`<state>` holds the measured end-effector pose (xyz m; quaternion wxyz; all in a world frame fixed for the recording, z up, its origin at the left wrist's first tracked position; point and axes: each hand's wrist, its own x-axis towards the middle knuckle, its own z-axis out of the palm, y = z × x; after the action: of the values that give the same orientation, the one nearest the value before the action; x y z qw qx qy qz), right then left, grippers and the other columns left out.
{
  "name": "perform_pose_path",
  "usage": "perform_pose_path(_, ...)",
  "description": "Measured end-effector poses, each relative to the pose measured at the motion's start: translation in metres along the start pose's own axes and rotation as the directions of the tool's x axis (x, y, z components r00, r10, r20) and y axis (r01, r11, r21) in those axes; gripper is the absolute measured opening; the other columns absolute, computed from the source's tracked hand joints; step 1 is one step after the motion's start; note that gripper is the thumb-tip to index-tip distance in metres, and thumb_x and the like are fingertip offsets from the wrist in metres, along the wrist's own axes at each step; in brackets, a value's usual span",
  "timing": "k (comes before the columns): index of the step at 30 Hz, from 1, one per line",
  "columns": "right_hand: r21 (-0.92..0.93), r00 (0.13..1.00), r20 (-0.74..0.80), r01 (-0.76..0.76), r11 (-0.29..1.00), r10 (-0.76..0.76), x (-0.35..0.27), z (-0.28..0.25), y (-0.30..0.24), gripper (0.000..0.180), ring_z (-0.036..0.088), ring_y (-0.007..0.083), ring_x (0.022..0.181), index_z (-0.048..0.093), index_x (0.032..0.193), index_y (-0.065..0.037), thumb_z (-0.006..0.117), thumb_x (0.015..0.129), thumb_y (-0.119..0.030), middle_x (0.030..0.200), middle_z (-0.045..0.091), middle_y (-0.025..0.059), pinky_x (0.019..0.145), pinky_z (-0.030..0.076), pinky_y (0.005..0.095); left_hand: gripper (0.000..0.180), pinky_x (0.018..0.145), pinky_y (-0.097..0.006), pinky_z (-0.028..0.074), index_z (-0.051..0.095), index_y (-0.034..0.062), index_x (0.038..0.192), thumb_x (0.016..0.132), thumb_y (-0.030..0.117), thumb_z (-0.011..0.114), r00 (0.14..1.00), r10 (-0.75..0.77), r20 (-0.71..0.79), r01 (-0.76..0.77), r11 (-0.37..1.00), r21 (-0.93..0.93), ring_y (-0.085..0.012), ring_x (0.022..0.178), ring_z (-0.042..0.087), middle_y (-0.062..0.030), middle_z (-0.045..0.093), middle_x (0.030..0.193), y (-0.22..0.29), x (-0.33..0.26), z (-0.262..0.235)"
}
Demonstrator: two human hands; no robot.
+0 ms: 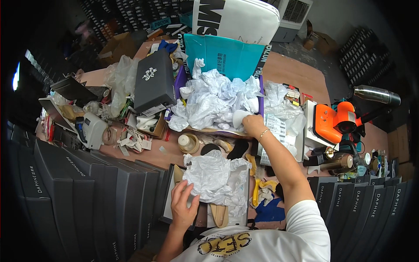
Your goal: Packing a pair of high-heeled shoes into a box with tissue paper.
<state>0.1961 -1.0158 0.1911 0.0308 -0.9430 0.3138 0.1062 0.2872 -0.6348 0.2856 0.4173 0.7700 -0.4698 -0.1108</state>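
Observation:
My left hand point(184, 203) lies with fingers apart at the left edge of crumpled white tissue paper point(211, 172). That paper covers most of an open shoebox point(169, 198) in front of me. A beige shoe point(219, 215) shows below the paper, and part of another beige shoe point(178, 174) at its upper left. My right hand point(254, 125) reaches to the front right corner of a big box heaped with crumpled white paper point(218, 98). Its fingers are closed on a smooth white rounded piece point(240, 118), whose kind I cannot make out.
Rows of dark shoeboxes point(56, 183) stand at the left, more point(358, 198) at the right. A dark grey box point(155, 81) leans beside the paper box. An orange heat tool with metal nozzle point(331, 122), a tape roll point(188, 143) and yellow-and-blue cloths point(268, 203) lie around.

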Motion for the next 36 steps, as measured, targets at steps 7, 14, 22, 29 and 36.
perform_pose_path(7,0.956,0.998,0.008,-0.024,0.292,0.055,-0.034,-0.056,0.031,0.024,0.051,0.0084,0.073,0.061,0.09,-0.003,0.054,0.093,-0.026,0.081,0.063,0.0021,0.063,0.043,0.0262,0.031,0.104,-0.053,0.03,0.063,0.0014,0.105,0.076,0.01,0.071,0.997,0.077,0.004,-0.076,0.988,0.131,-0.0327,0.112,0.053,-0.0136,0.062,0.106,-0.003,0.023,0.003)
perform_pose_path(14,0.892,0.977,-0.066,-0.033,-0.452,-0.202,-0.09,-0.041,-0.018,0.022,0.062,0.0146,0.086,0.054,0.109,-0.003,0.052,0.096,-0.021,0.091,0.064,0.0053,0.078,0.049,0.0305,0.053,0.102,-0.039,0.037,0.046,-0.0033,0.129,0.086,0.022,0.067,0.928,-0.148,0.343,0.352,0.655,-0.669,-0.025,0.118,0.051,-0.0179,0.053,0.124,0.017,0.069,0.047)
perform_pose_path(22,0.934,0.968,-0.25,0.246,0.26,-0.02,-0.127,-0.031,-0.076,0.022,0.052,0.0105,0.07,0.06,0.102,0.0,0.063,0.088,-0.017,0.075,0.06,0.0073,0.064,0.044,0.0263,0.069,0.107,-0.037,0.03,0.025,0.0021,0.143,0.092,0.03,0.06,0.798,-0.324,0.509,0.603,0.431,-0.671,-0.0296,0.132,0.034,-0.0235,0.035,0.141,-0.021,0.036,0.107)
perform_pose_path(29,0.546,0.858,-0.497,0.191,0.815,0.132,-0.027,-0.048,0.001,0.028,0.061,0.0386,0.089,0.06,0.107,-0.002,0.061,0.087,-0.021,0.096,0.064,0.0221,0.077,0.048,0.0426,0.045,0.099,-0.033,0.041,0.045,-0.0018,0.129,0.09,0.013,0.061,0.827,-0.422,0.372,0.562,0.611,-0.557,-0.0241,0.118,0.05,-0.0195,0.05,0.127,-0.057,-0.017,0.093)
perform_pose_path(36,0.83,0.993,-0.098,0.117,0.545,-0.063,0.007,-0.034,0.005,0.047,0.061,0.0397,0.086,0.062,0.105,0.004,0.051,0.091,-0.04,0.093,0.065,0.0239,0.078,0.046,0.0408,0.031,0.089,-0.031,0.049,0.055,-0.0039,0.118,0.09,0.008,0.06,0.904,-0.252,0.344,0.416,0.7,-0.58,-0.0211,0.101,0.061,-0.0165,0.059,0.114,-0.023,0.024,0.08)
